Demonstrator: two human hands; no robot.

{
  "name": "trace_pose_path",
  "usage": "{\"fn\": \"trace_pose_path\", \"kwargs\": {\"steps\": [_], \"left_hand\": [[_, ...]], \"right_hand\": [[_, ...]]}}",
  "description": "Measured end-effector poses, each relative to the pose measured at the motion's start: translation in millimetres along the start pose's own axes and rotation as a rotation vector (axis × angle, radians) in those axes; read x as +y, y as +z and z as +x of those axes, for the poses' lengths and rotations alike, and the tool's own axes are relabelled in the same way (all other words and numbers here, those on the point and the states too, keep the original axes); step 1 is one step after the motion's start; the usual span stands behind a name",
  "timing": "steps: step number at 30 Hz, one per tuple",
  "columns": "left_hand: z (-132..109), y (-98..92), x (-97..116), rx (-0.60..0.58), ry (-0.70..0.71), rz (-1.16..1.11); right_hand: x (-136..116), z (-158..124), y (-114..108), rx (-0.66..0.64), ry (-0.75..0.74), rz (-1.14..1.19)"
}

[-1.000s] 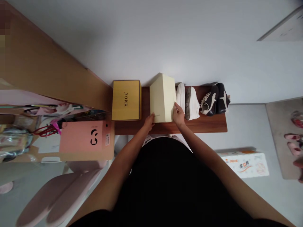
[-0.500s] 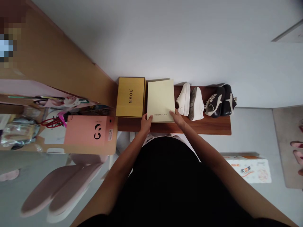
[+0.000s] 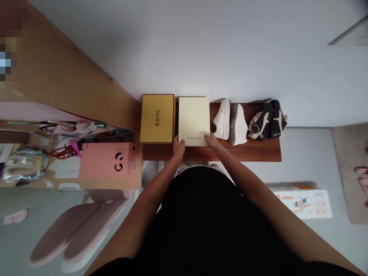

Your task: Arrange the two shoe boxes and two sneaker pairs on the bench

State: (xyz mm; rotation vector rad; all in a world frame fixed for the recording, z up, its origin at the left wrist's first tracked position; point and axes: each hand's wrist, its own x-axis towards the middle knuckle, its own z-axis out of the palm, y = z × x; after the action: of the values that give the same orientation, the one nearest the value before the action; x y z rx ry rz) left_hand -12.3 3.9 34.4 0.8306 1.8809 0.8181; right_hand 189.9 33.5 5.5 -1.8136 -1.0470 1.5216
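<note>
A cream shoe box lies flat on the dark wooden shelf, beside a yellow box marked MMOK. My left hand grips the cream box at its near left corner. My right hand holds its near right corner, fingers pressed against the box edge. To the right of the box stand a pair of white sneakers and a pair of black-and-white shoes.
A tan cabinet rises at the left, with a pink bag and clutter below it. Pink slippers lie on the floor at lower left. A tissue pack and a mat are at right.
The cream box, tilted up on its side a second ago, has been laid flat on the shelf next to the yellow box. Both hands stayed on its near corners.
</note>
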Motion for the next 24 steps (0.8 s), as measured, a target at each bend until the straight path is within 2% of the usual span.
{"fn": "trace_pose_path", "kwargs": {"steps": [3, 10, 13, 15, 17, 19, 22, 24], "left_hand": [[1, 1.8, 7, 0.013, 0.012, 0.025], [-1, 5.5, 20, -0.01, -0.005, 0.115], [-12, 2.5, 28, 0.022, -0.023, 0.228], [-24, 0.7, 35, 0.043, 0.041, 0.299], [-37, 3.5, 44, 0.026, 0.153, 0.319], [-49, 15.5, 54, -0.066, 0.224, 0.267], [-59, 53.9, 68, -0.331, 0.204, 0.132], [-61, 89.4, 75, -0.457, 0.196, 0.121]], "right_hand": [[-6, 3, 2, 0.015, 0.118, -0.014], [-13, 3, 4, 0.055, 0.042, -0.043], [-9, -10, -6, 0.11, -0.011, -0.068], [-3, -24, -23, 0.153, -0.049, -0.044], [6, -38, -49, 0.23, -0.076, 0.004], [16, -51, -82, 0.363, -0.094, 0.033], [34, -59, -134, 0.59, -0.106, -0.032], [44, -57, -163, 0.627, -0.098, -0.119]]}}
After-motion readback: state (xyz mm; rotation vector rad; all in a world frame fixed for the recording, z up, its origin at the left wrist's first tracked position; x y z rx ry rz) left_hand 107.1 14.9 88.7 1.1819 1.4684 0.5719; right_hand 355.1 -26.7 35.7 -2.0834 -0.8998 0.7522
